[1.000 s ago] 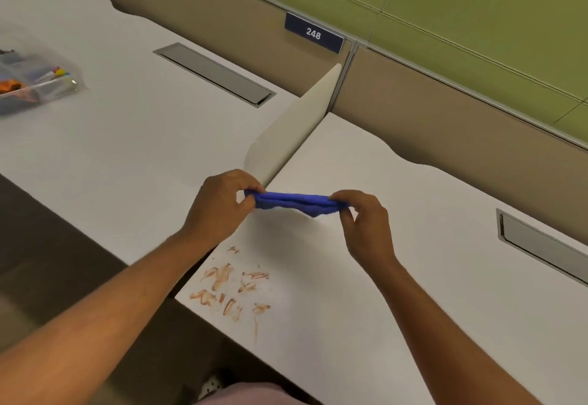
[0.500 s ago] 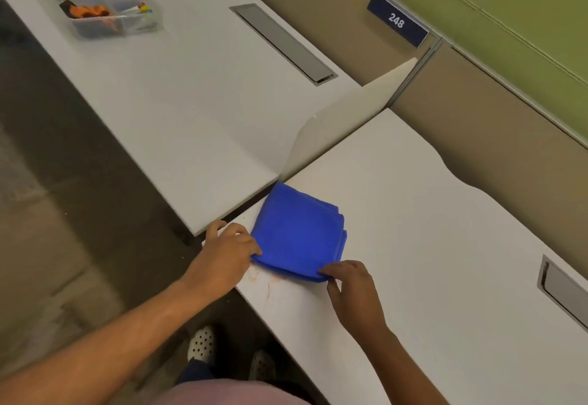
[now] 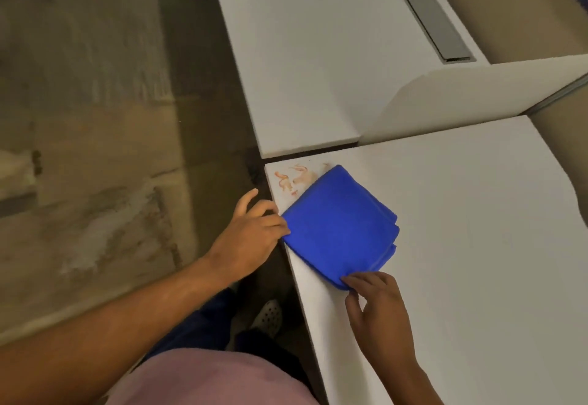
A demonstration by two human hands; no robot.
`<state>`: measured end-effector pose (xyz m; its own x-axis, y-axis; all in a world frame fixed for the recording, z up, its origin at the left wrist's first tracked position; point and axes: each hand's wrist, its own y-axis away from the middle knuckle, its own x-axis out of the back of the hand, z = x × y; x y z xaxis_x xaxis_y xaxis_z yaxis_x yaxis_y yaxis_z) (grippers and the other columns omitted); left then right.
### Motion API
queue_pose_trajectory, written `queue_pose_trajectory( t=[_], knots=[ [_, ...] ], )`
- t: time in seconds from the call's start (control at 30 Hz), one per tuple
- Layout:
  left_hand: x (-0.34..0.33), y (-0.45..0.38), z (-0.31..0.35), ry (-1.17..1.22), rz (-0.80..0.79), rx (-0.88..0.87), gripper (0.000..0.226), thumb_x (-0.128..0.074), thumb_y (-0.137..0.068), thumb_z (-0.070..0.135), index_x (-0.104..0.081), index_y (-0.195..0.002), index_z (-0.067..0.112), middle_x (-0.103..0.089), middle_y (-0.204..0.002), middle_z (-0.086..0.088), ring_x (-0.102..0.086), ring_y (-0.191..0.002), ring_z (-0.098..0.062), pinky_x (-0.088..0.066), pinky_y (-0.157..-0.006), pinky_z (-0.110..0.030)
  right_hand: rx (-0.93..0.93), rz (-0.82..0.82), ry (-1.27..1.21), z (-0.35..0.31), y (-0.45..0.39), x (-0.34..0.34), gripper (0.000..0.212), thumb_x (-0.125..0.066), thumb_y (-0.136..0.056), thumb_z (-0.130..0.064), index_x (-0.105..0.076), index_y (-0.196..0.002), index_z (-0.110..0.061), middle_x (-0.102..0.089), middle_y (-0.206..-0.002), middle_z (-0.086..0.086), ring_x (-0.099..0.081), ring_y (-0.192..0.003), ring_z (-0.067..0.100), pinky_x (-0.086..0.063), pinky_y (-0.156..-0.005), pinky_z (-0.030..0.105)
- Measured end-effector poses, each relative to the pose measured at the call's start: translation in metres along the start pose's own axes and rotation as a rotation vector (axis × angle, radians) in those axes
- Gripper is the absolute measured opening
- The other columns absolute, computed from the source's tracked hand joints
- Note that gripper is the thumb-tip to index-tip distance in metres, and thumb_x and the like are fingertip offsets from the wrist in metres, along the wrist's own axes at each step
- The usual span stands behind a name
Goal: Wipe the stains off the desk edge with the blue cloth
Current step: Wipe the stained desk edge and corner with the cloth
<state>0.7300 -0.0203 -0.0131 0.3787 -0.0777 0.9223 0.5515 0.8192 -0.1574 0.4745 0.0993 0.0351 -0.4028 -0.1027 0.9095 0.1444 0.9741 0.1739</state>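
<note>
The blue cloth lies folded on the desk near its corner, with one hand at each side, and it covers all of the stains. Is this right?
Not quite. The head view shows the blue cloth covers only part: several orange-brown stains remain exposed beside it, toward the corner. The rest is right.

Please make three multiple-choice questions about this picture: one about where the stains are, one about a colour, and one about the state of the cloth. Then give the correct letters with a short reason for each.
1. Where are the reddish-brown stains on the white desk?
A. near its corner, beside the cloth
B. next to the grey metal cable slot
C. on the upright white divider panel

2. What colour is the folded cloth?
A. green
B. blue
C. pink

3. In what state is the cloth?
A. hanging from one hand
B. crumpled into a ball
C. folded flat on the desk

Answers:
1 A: the marks sit at the desk corner, just beyond the cloth's far tip.
2 B: it is bright blue.
3 C: it lies folded, with the left hand and right hand at its edges.
</note>
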Motion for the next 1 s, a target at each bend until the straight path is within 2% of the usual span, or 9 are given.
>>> queue_pose_trajectory(
  t=[0.1,0.17,0.27,0.33,0.4,0.47,0.6,0.77,1.0],
  knots=[
    [-0.006,0.018,0.010,0.004,0.075,0.067,0.025,-0.078,-0.086,0.015,-0.082,-0.106,0.029,-0.078,-0.108,0.012,-0.059,-0.119,-0.020,-0.026,-0.120,-0.060,0.116,-0.020,0.011,-0.001,-0.008,0.008,0.013,-0.070,-0.089,-0.022,-0.083,-0.089,-0.025,-0.079,-0.091,-0.011,-0.067,-0.092,0.014,-0.060,-0.086,0.037],
    [-0.010,0.031,0.017,0.008,0.113,0.126,0.028,-0.067,-0.090,0.016,-0.079,-0.112,0.027,-0.076,-0.114,0.012,-0.056,-0.122,-0.020,-0.028,-0.120,-0.058,0.165,-0.009,-0.032,-0.008,-0.017,0.008,0.027,-0.055,-0.090,-0.036,-0.080,-0.089,-0.025,-0.076,-0.093,-0.012,-0.063,-0.092,0.012,-0.059,-0.084,0.040],
    [-0.018,0.048,0.030,0.138,0.193,0.344,0.036,-0.062,-0.088,0.012,-0.072,-0.120,0.024,-0.066,-0.121,0.007,-0.055,-0.121,-0.018,-0.039,-0.114,-0.054,0.237,0.004,-0.062,-0.024,-0.040,-0.011,0.046,-0.046,-0.096,-0.050,-0.071,-0.126,-0.026,-0.066,-0.136,-0.004,-0.056,-0.128,0.020,-0.052,-0.109,0.048],
    [-0.025,0.056,0.041,0.322,0.224,0.551,0.041,-0.064,-0.090,0.013,-0.063,-0.131,0.022,-0.056,-0.128,0.005,-0.053,-0.122,-0.015,-0.045,-0.110,-0.049,0.309,-0.056,0.068,-0.034,-0.062,-0.031,0.061,-0.041,-0.101,-0.061,-0.045,-0.156,-0.035,-0.037,-0.167,-0.001,-0.029,-0.157,0.026,-0.027,-0.127,0.051],
    [-0.035,0.063,0.053,0.504,0.196,0.679,0.049,-0.061,-0.098,0.020,-0.051,-0.146,0.020,-0.048,-0.144,0.003,-0.047,-0.135,-0.014,-0.043,-0.115,-0.043,0.323,-0.120,0.221,-0.037,-0.090,-0.049,0.076,-0.030,-0.101,-0.072,-0.014,-0.167,-0.039,-0.007,-0.178,-0.003,-0.001,-0.165,0.030,-0.006,-0.130,0.054],
    [-0.045,0.066,0.065,0.652,0.128,0.741,0.062,-0.055,-0.104,0.030,-0.031,-0.161,0.020,-0.033,-0.164,0.002,-0.033,-0.150,-0.011,-0.032,-0.123,-0.034,0.303,-0.101,0.339,-0.032,-0.117,-0.058,0.080,-0.019,-0.099,-0.076,-0.001,-0.167,-0.037,0.002,-0.178,-0.002,0.006,-0.164,0.033,-0.001,-0.131,0.059],
    [-0.057,0.063,0.083,0.824,-0.005,0.740,0.080,-0.046,-0.106,0.044,0.003,-0.167,0.026,0.000,-0.174,0.012,-0.001,-0.157,-0.001,-0.013,-0.122,-0.024,0.128,-0.009,0.328,-0.034,-0.151,-0.059,0.078,-0.008,-0.102,-0.071,-0.001,-0.168,-0.031,-0.002,-0.178,0.002,-0.001,-0.164,0.035,-0.007,-0.131,0.061],
    [-0.059,0.051,0.091,0.995,-0.069,0.710,0.084,-0.040,-0.097,0.041,0.014,-0.162,0.036,0.011,-0.167,0.022,0.008,-0.146,0.021,-0.002,-0.107,0.005,0.140,-0.026,0.330,-0.034,-0.127,-0.068,0.062,-0.007,-0.109,-0.054,-0.001,-0.167,-0.033,-0.003,-0.178,-0.002,0.001,-0.165,0.032,-0.006,-0.132,0.059],
    [-0.059,0.048,0.080,0.925,-0.151,0.608,0.102,-0.042,-0.087,0.058,0.028,-0.158,0.035,0.022,-0.165,0.025,0.000,-0.146,0.009,-0.011,-0.109,-0.004,0.327,-0.146,0.334,0.032,-0.080,-0.044,0.064,-0.010,-0.109,-0.060,-0.004,-0.168,-0.035,-0.003,-0.178,-0.008,0.003,-0.165,0.022,-0.008,-0.133,0.057]
  ],
)
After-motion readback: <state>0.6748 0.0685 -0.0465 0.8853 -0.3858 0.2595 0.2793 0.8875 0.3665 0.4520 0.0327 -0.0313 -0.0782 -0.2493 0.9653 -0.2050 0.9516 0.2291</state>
